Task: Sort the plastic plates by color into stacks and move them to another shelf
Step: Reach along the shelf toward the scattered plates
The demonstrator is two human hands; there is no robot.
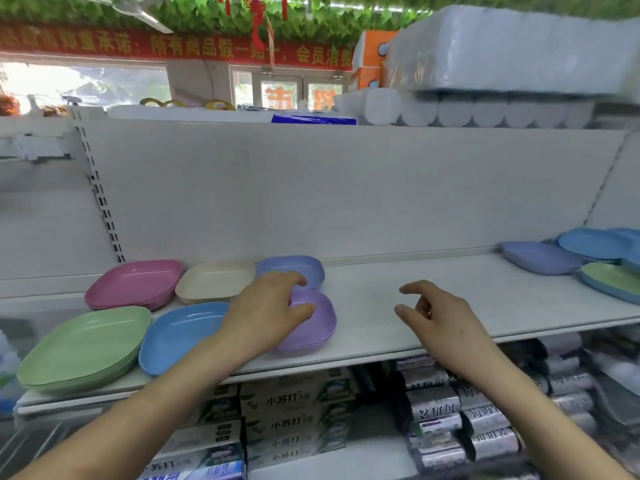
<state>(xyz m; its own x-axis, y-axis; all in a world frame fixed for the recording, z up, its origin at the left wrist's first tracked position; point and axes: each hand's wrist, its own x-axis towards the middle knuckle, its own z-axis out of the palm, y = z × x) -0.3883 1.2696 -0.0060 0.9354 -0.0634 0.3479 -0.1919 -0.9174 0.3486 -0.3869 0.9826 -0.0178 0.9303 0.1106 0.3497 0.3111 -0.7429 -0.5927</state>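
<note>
Fingers [294,279] of the left hand [266,306] lie spread over the purple stack [313,329] on the shelf [374,299]; the right hand [436,313] hovers half-curled, holding nothing. Square each plate on its colour before letting go. Mixed plates [540,258] lie far right.

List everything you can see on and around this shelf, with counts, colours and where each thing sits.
pink plates: one stack, pink, shelf back left
cream plates: one stack, cream, right of the pink
periwinkle plates: one stack, blue-violet, right of the cream
green plates: one stack, green, front left
blue plates: one stack, blue, right of the green
purple plates: one stack, purple, front middle
mixed plates: several, blue, blue-violet and green, overlapping at far right
shelf: one, white
boxes: several, white and green, lower shelf
tissue packs: several, white, top right
left hand: one, over the purple plates
right hand: one, above bare shelf, holding nothing
</note>
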